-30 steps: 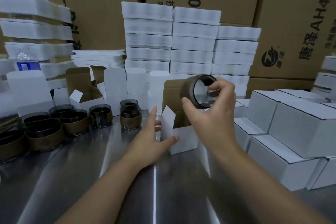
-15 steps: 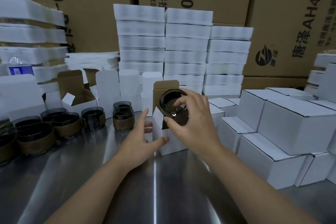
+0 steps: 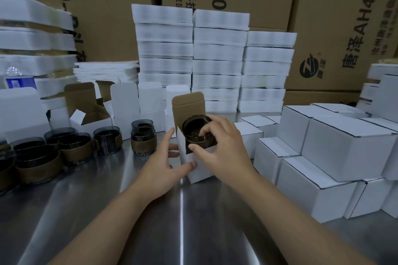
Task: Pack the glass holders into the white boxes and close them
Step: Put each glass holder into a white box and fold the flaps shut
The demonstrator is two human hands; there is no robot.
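The right hand (image 3: 221,146) is pinching the glass holder (image 3: 195,130) by its rim, with a fingertip hooked inside the mouth and the thumb pressing on the outer wall. The glass holder is sitting partway down in the open top of the white box (image 3: 199,168), which is standing on the desk (image 3: 129,221) in front of the person. The holder's axis is running nearly vertical, with the open mouth facing up and tipping slightly toward the camera; its upper part is showing above the box edge. The box's lid flap (image 3: 187,103) is standing upright behind the holder, showing its brown inner side.

The left hand (image 3: 165,163) is lying spread and holding nothing, with the thumb touching the box's front face and the fingers lying straight against its left side.

More holders (image 3: 143,137) are standing to the left on the desk, and closed boxes (image 3: 323,157) are sitting stacked to the right.
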